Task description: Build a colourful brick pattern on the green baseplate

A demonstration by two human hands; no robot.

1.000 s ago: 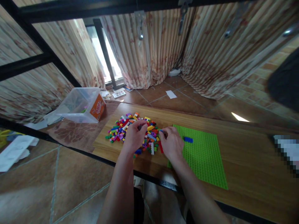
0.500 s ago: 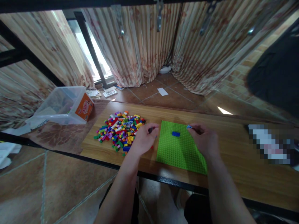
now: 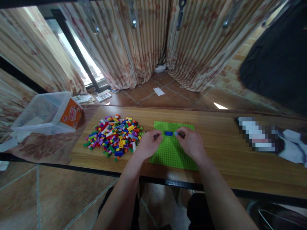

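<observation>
A green studded baseplate lies on the wooden table in front of me. A blue brick sits on the plate near its far edge. My right hand is over the plate just right of that brick, its fingers pinched on a small light-blue brick. My left hand rests at the plate's left edge with fingers curled around a small dark piece. A heap of coloured bricks lies to the left of my left hand.
A clear plastic tub with an orange label stands at the table's far left. A pixelated object and white cloth lie at the right. Curtains hang behind the table, and a dark garment hangs at upper right.
Both hands left the brick heap. My right hand carried a small light-blue brick over the plate, then came back left beside the blue brick. The view shifted right.
</observation>
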